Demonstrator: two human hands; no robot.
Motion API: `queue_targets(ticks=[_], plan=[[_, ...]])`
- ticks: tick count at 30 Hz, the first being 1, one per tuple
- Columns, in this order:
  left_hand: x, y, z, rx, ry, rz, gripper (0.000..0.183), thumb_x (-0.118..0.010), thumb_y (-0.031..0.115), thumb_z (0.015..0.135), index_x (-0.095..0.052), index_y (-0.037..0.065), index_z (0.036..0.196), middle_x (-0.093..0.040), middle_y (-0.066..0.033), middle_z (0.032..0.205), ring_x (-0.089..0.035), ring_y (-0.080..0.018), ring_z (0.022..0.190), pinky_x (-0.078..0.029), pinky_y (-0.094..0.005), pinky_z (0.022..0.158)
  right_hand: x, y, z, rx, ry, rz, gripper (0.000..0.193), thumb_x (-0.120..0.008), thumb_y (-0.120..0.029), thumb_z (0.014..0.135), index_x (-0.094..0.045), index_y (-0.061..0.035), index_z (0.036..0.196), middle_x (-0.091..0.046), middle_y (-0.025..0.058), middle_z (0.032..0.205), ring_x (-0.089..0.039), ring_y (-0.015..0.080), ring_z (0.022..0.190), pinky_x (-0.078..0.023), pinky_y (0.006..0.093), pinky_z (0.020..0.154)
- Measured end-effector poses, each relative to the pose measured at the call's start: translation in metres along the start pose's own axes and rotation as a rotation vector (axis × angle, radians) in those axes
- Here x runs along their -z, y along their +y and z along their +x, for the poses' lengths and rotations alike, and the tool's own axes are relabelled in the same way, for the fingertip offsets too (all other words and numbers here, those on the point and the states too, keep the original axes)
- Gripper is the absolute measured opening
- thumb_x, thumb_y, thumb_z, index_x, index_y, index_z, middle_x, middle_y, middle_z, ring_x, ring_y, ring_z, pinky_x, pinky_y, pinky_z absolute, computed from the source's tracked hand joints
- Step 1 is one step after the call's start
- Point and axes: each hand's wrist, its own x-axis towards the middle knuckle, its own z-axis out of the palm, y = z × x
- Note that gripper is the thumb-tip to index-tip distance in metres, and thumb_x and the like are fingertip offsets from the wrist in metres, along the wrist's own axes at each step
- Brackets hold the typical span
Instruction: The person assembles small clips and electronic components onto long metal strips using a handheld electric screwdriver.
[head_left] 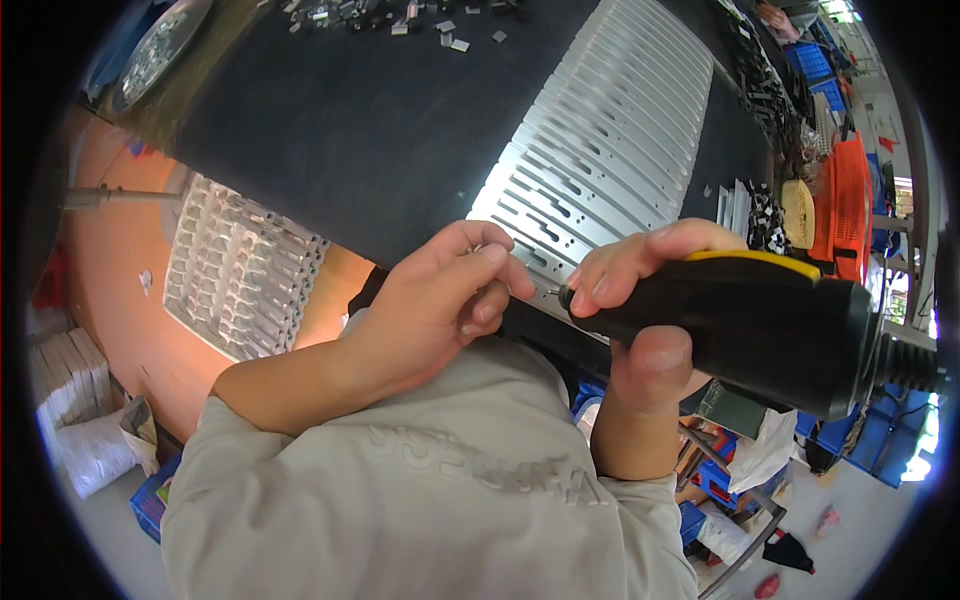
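My right hand (630, 268) grips a black electric screwdriver (755, 325) with a yellow strip, its thin bit pointing left. My left hand (425, 295) is closed in a pinch just left of the bit's tip. Something tiny may sit between its thumb and forefinger, but I cannot make it out. Beyond both hands, long silver slotted metal strips (610, 140) lie side by side in a row on the black tabletop (330, 130).
Small metal pieces (400, 28) are scattered at the table's far edge, near a round tray (160, 55). Left and lower, a stack of silver metal parts (240, 270) rests on an orange-brown surface. An orange basket (845, 205) and black parts stand at the right.
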Motion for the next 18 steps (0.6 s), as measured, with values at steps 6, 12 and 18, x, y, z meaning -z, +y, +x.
queue_targets(ticks=[6,12,18], plan=[[0.001,-0.005,0.002,0.016,-0.061,0.022,0.019,-0.048,0.019,0.102,-0.048,0.006,0.114,-0.061,-0.0056,0.093,-0.043,-0.0059,0.067,-0.036,-0.0213,0.059,0.000,0.003,-0.001,0.006,-0.054,-0.021,0.070,-0.078,-0.046,0.079,-0.046,0.0009,0.121,-0.061,0.0097,0.079,-0.062,0.0204,0.066,-0.054,0.0359,0.065],[0.003,-0.002,0.000,0.007,-0.055,0.074,0.014,-0.058,0.015,0.098,-0.058,0.008,0.110,-0.062,-0.0026,0.092,-0.043,-0.0063,0.067,-0.037,-0.0214,0.060,-0.006,0.008,0.000,-0.022,-0.018,0.074,0.071,-0.079,-0.043,0.078,-0.048,0.0015,0.124,-0.061,0.0099,0.078,-0.061,0.0204,0.064,-0.053,0.0353,0.063],[0.000,0.002,-0.002,0.016,-0.049,0.106,0.016,-0.059,0.014,0.097,-0.060,0.007,0.112,-0.062,-0.0030,0.093,-0.044,-0.0061,0.068,-0.037,-0.0210,0.061,-0.005,0.014,0.003,-0.029,0.024,0.209,0.073,-0.078,-0.045,0.079,-0.048,0.0018,0.125,-0.062,0.0095,0.078,-0.062,0.0207,0.063,-0.053,0.0355,0.061]])
